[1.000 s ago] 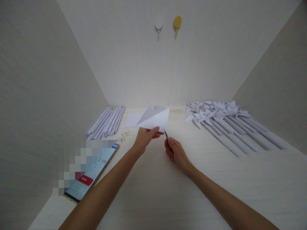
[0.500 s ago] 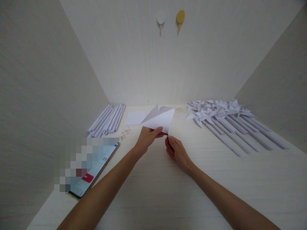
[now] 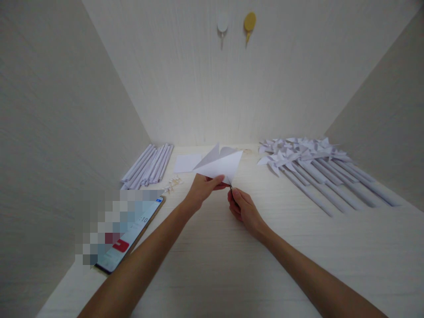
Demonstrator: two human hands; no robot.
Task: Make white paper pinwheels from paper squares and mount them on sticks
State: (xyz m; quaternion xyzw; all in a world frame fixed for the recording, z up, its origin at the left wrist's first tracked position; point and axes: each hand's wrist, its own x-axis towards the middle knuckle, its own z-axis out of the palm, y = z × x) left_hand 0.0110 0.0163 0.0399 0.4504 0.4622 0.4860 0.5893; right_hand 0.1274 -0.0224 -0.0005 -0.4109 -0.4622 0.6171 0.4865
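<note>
A white sheet of paper [image 3: 220, 164], with slits cut in from its corners, is pinched along its near edge by my left hand [image 3: 205, 190]. My right hand [image 3: 243, 206] is closed round a pair of scissors [image 3: 231, 187], its fingers hiding most of the handles. The blades meet the paper's near right corner, just right of my left fingertips. Flat on the table behind the held sheet lies another square white sheet [image 3: 186, 163]. Both hands are above the table.
Rolled paper sticks [image 3: 150, 165] lie at the back left, small pale pieces [image 3: 173, 183] beside them. A phone [image 3: 127, 243] rests by my left forearm. Several paper pinwheels [image 3: 304, 154] on sticks fill the right side. Two hooks [image 3: 249, 22] are on the back wall.
The scissor blades look slightly more apart at the paper's corner than before. Both hands stay almost in place, and the phone's displayed digits have changed.
</note>
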